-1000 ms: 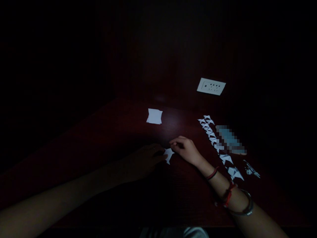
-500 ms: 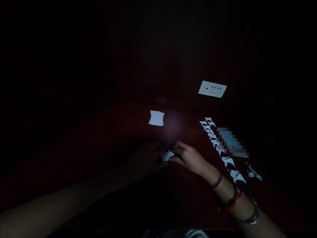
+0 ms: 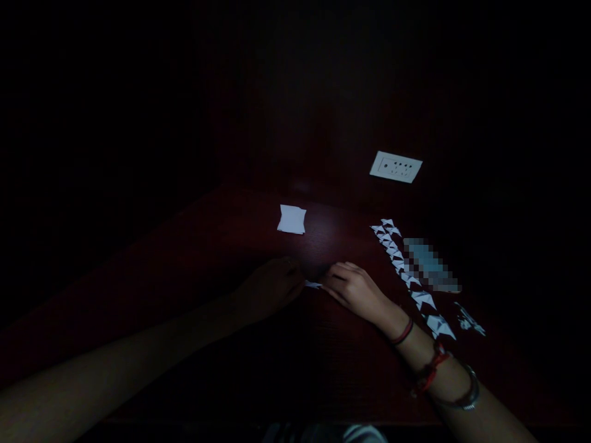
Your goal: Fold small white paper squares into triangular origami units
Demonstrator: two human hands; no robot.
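A small piece of folded white paper (image 3: pixel 313 285) lies between my two hands, low over the dark red table; only a thin strip of it shows. My left hand (image 3: pixel 278 282), in deep shadow, is closed on its left end. At its right end my right hand (image 3: pixel 353 288) pinches it, fingers bent and pressed together. Most of the paper is hidden behind the fingers. A stack of square white paper (image 3: pixel 292 219) lies farther back. To the right of my right hand runs a row of folded white paper pieces (image 3: pixel 392 252).
A phone-like flat object (image 3: pixel 431 264), its screen blurred, lies right of the row. Nearer stands a small cluster of white bits (image 3: pixel 470 320), too unclear to name. A white wall socket (image 3: pixel 396 167) is on the back wall. The room is very dark around the table (image 3: pixel 207 240).
The paper between my hands shows as a thinner strip now. My fingers have closed in around its ends, and my right hand's fingers are more bunched together.
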